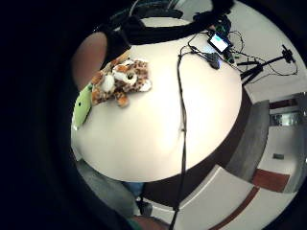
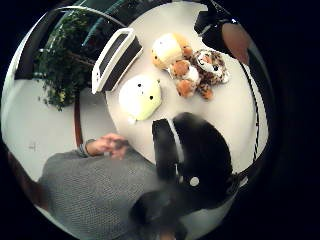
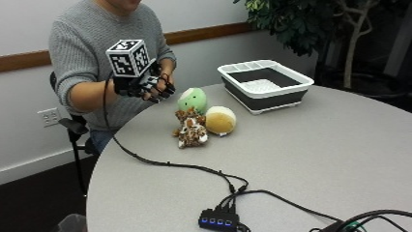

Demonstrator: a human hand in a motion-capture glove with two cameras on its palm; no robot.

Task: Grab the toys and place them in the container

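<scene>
Three plush toys lie close together on the round grey table [image 3: 322, 159]: a spotted leopard [image 3: 191, 129], a round yellow and white one [image 3: 221, 120] and a round green one [image 3: 192, 100]. The container [image 3: 265, 85] is a white tub with dark walls, standing behind them and holding nothing I can see. My gloved right hand [image 3: 149, 87] hovers above the table's edge to the left of the green toy, fingers relaxed, holding nothing. The thumb side palm view shows the leopard [image 2: 210, 67], the yellow toy [image 2: 169, 50], the green toy [image 2: 141, 96] and the tub [image 2: 116, 59].
A black cable [image 3: 174, 164] runs from the hand across the table to a small hub [image 3: 219, 221] with blue lights near the front edge. A potted plant [image 3: 309, 24] stands behind the tub. The person's bare left hand [image 2: 107, 145] rests near their lap.
</scene>
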